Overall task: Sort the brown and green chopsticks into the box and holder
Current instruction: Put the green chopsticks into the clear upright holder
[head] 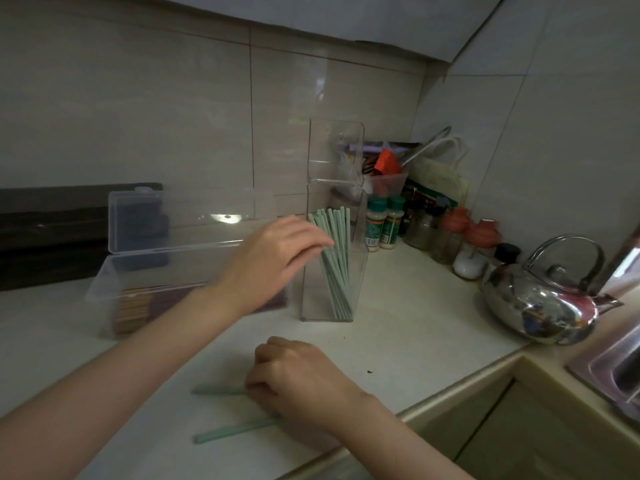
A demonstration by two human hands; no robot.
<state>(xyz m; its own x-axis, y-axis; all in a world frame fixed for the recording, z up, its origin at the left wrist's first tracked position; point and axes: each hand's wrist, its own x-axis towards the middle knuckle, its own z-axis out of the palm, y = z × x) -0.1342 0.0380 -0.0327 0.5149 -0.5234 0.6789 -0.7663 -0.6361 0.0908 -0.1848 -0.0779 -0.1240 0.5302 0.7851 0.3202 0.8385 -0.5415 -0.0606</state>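
A clear upright holder (360, 271) stands mid-counter with several green chopsticks (334, 258) leaning inside it. My left hand (273, 258) reaches to the holder's rim, its fingertips touching those chopsticks. To the left lies a clear box (114, 275) with its lid raised; brown chopsticks (133, 311) lie inside. Near the counter's front my right hand (298, 379) rests knuckles-up, fingers curled on a green chopstick (218, 390) lying on the counter. A second green chopstick (232, 432) lies just in front of it, partly under the hand.
A shiny steel kettle (543, 299) sits at the right. Spice jars and bottles (384, 223) crowd the back corner behind the holder. A sink (620, 372) lies at the far right edge. A dark stovetop (52, 237) is at the left.
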